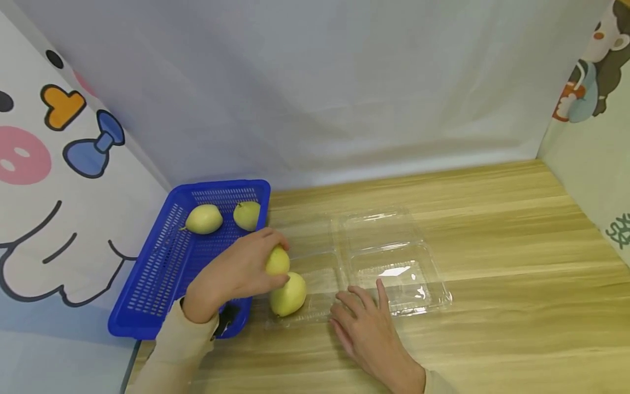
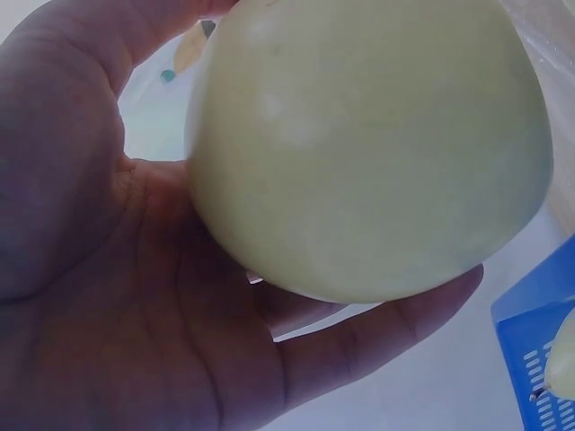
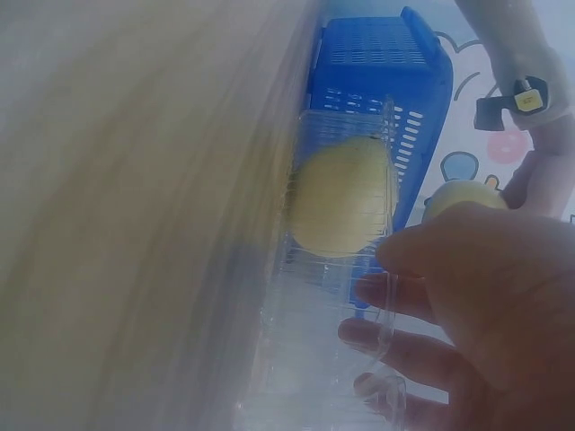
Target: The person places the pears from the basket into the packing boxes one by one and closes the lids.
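- The worktop [image 1: 492,230] is pale wood, and behind it hangs a white cloth; at both sides there are panels with cartoon animals.
- The left hand [image 1: 236,273] has its fingers curled around a yellow-green pear [image 1: 278,261]; in the left wrist view this held pear [image 2: 368,144] lies against the palm and fills most of the picture.
- The held pear is just above a second pear [image 1: 288,295], very near to it or touching; I cannot tell which.
- The second pear lies in the left half of an open clear plastic clamshell box [image 1: 394,262], close to the near left corner, with its narrow end toward the person.
- The right hand [image 1: 369,328] is flat with the fingers straight; the fingertips press on the near edge of the clamshell box, just right of the second pear, and it grips nothing.
- From the left hand the free room in the left half is forward and a little right, so this hand is the nearer one to it.
- Left of the box stands a blue basket [image 1: 162,273], touching or almost touching it, with two more pears [image 1: 204,219] at its far end, side by side.
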### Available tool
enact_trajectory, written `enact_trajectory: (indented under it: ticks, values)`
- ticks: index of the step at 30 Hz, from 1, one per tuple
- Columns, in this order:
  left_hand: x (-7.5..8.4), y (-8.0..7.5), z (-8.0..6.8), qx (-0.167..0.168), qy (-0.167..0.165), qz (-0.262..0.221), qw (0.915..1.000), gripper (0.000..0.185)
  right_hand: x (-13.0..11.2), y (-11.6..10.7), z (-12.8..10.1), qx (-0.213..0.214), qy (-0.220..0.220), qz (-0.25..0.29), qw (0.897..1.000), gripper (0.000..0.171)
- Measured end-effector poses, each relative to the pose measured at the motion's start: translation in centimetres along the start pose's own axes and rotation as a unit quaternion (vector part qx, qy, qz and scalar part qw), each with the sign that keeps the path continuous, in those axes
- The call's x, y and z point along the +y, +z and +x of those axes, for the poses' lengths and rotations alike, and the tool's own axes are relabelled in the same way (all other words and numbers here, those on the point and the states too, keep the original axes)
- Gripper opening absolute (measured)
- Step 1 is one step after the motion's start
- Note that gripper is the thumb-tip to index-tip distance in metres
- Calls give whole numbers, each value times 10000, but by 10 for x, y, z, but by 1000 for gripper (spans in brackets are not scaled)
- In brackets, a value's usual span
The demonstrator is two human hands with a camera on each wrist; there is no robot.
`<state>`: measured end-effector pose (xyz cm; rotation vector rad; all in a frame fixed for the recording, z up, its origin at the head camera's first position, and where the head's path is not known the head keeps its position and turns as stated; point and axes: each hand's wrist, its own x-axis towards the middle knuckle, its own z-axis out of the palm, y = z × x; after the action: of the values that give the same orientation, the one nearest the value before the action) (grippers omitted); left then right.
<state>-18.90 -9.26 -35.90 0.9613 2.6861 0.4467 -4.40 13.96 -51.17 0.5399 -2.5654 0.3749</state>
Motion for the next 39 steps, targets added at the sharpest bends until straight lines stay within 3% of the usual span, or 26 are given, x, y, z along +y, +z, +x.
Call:
enact_trajectory:
  ticks: [6,16,39]
  values:
    - [2,7,3,-34,69,37,10000,44,1,-1,1,-10,-41,-20,10000,15]
    - [8,24,8,-374,72,-66,9993,47,1,-2,2,-19,-34,-48,10000,16]
    - [23,44,22,-462,333,-56,9984,51,1,0,1,6,-60,-67,10000,16]
